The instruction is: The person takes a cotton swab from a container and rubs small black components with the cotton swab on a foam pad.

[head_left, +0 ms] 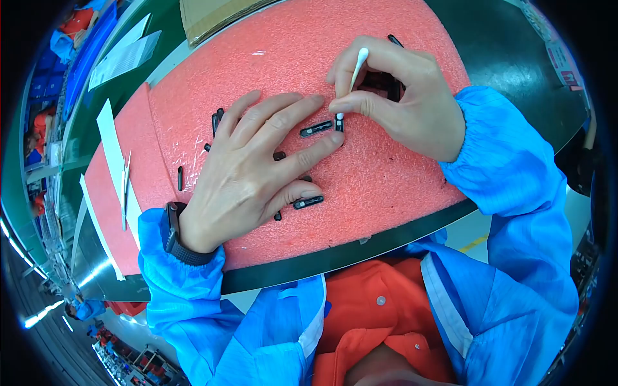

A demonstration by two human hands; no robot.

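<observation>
My right hand (399,96) pinches a cotton swab (358,67) between thumb and fingers. One white tip points up, and the lower tip touches a small black part (339,123) on the pink foam sheet (290,58). Spread flat over the foam, my left hand (257,154) has its index fingertip against the lower end of that same part. A similar black part (315,129) lies just left of it. Another black part (308,202) is by my left thumb. More dark pieces are partly hidden under my left hand and behind my right hand.
Tweezers (125,190) lie on a white strip at the left of the foam. Cardboard (219,16) sits at the back edge. Papers (125,55) rest on the green table (502,45) at the upper left. People in blue and red are in the left background.
</observation>
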